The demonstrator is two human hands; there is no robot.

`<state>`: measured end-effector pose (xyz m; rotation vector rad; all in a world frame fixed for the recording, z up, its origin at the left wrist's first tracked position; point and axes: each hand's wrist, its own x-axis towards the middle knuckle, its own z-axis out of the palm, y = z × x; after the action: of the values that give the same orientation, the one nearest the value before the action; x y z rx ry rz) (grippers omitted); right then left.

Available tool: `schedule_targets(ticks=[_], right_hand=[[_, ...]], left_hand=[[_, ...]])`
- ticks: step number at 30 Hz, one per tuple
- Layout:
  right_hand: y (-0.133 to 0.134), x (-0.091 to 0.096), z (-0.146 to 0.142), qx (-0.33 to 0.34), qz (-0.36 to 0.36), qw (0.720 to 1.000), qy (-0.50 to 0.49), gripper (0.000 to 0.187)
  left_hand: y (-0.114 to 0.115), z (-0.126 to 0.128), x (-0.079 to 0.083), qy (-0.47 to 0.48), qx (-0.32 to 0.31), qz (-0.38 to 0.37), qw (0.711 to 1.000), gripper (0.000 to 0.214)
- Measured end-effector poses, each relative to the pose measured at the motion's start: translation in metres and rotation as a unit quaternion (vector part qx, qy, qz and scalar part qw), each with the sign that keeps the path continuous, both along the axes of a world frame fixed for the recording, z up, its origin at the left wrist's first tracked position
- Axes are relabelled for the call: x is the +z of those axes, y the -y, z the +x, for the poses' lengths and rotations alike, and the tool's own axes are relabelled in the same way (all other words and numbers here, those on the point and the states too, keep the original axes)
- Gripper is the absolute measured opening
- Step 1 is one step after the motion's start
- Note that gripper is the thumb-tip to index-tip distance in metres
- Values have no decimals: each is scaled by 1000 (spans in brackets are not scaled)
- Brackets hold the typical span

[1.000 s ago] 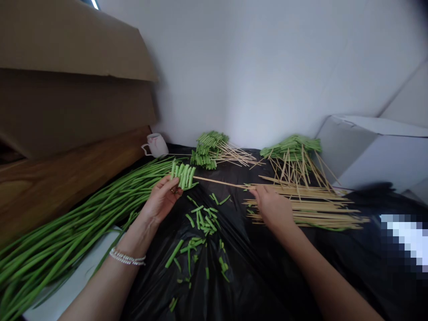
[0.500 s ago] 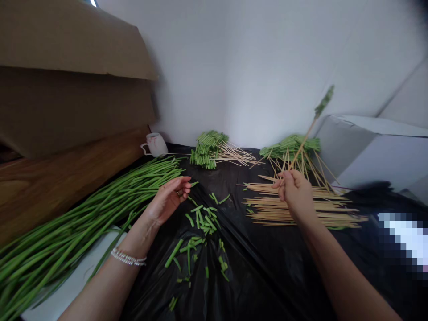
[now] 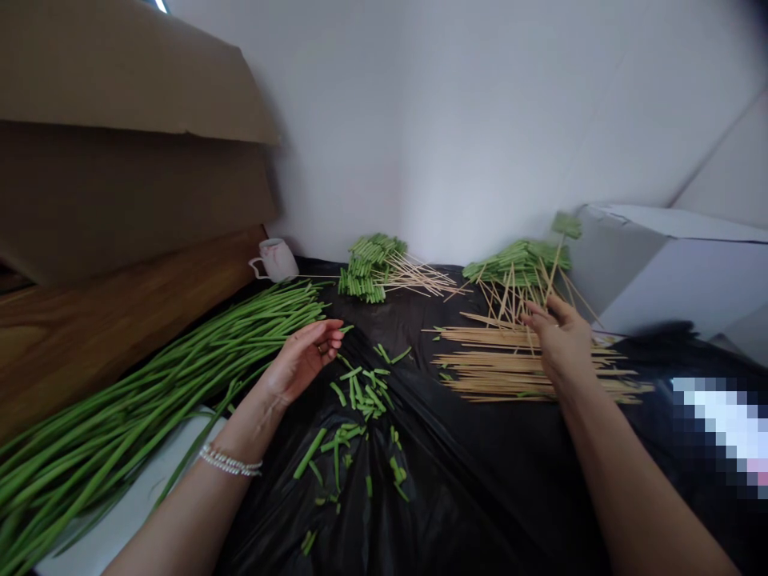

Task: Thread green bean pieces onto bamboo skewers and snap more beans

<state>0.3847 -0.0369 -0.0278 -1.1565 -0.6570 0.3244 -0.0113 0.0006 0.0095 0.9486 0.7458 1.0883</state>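
Observation:
My left hand [image 3: 309, 352] is loosely curled near the cut ends of long green stems [image 3: 240, 344] that look like garlic scapes. A short green stem piece [image 3: 346, 328] shows at its fingertips. My right hand [image 3: 561, 332] reaches over the bare wooden skewers [image 3: 480, 364], thumb and index finger around the stick of a skewer topped with green pieces [image 3: 567, 226]. The grip looks loose, and its green end is blurred. Behind lies a pile of finished green skewers [image 3: 516, 260]. Loose cut stem pieces [image 3: 369, 392] are scattered between my hands.
Black plastic sheeting [image 3: 468, 480] covers the work surface. Another stack of green skewers [image 3: 372, 268] lies by the wall, beside a white mug [image 3: 279, 260]. A cardboard box [image 3: 138, 160] rises at the left, a white box [image 3: 672, 248] at the right.
My right hand has moved right and slightly farther away, its fingers loosened. The skewer's green end has swung down toward the pile. My left hand has stayed almost still.

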Motion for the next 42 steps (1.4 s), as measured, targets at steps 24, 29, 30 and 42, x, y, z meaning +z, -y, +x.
schedule_targets(ticks=[24, 29, 30, 42], right_hand=[[25, 23, -55, 60, -181, 907, 376, 28], [24, 19, -56, 82, -184, 885, 419, 32], [23, 19, -56, 81, -182, 881, 428, 32], [26, 2, -90, 156, -221, 757, 594, 36]], left_hand=[[-32, -44, -30, -666, 169, 302, 661, 22], [-28, -41, -33, -740, 147, 307, 580, 29], [-27, -40, -32, -747, 153, 302, 572, 31], [-20, -40, -24, -743, 151, 245, 605, 37]])
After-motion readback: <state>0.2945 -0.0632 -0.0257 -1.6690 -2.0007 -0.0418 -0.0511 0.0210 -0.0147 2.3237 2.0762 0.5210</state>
